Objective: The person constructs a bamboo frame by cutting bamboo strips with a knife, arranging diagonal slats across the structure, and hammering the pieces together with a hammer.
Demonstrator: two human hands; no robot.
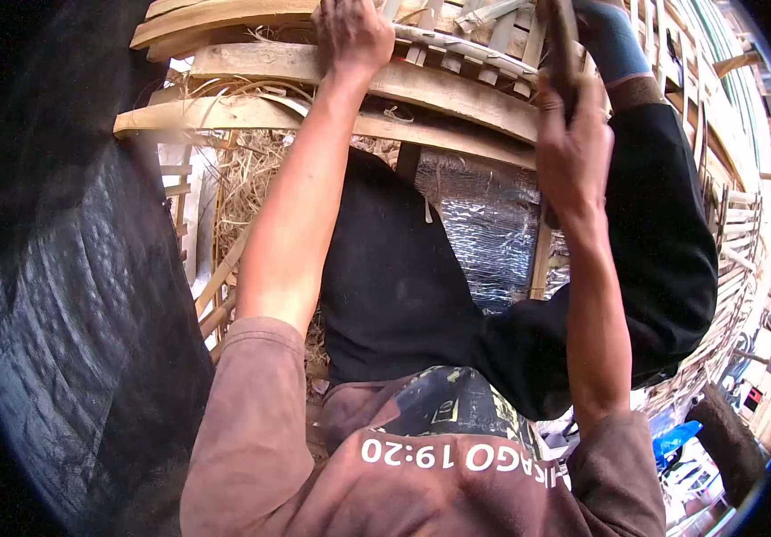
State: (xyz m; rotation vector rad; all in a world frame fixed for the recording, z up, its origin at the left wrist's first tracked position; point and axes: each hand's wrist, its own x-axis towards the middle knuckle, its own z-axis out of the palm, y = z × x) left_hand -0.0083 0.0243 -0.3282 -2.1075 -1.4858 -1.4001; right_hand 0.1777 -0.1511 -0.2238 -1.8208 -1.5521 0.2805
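Observation:
My left hand is at the top edge, above the wooden slats, its fingers curled and partly cut off by the frame. What it grips is hidden. A pale bamboo strip runs across the slats just right of it. My right hand is wrapped around a dark wooden bar, whose upper end leaves the view. Below both hands lie long curved bamboo planks and a lower plank. My socked foot rests on the slatwork beside the bar.
Dry straw-like shavings hang between the planks. Silvery foil sheeting shows below, beside my black-trousered leg. A dark plastic sheet hangs at left. More slatwork and a blue object are at right.

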